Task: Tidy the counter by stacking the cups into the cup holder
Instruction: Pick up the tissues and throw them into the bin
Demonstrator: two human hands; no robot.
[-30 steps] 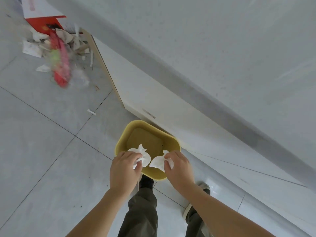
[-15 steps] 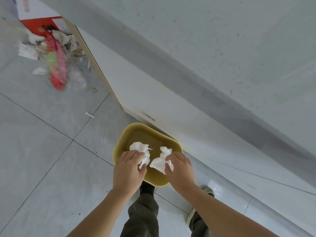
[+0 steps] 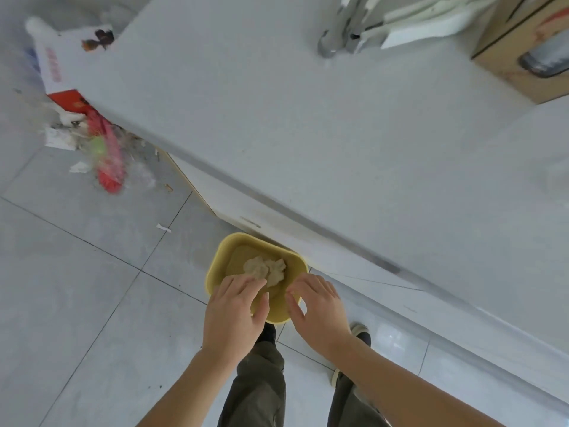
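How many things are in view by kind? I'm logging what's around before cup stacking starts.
Yellow plastic bins: 1
Crumpled paper wads in the bin: 2, though they lie pressed together
Brown cardboard boxes on the grey counter: 1
Metal taps: 1
Red brushes on the floor: 1
Open hands, left hand and right hand: 2
Total: 8

The near rim of the yellow plastic bin (image 3: 224, 257) is hidden by both hands. The brown cardboard box (image 3: 520, 53) is cut off at the far right edge. The red brush (image 3: 107, 161) is blurred.

Left hand (image 3: 231, 315), right hand (image 3: 318, 309), both empty, fingers spread
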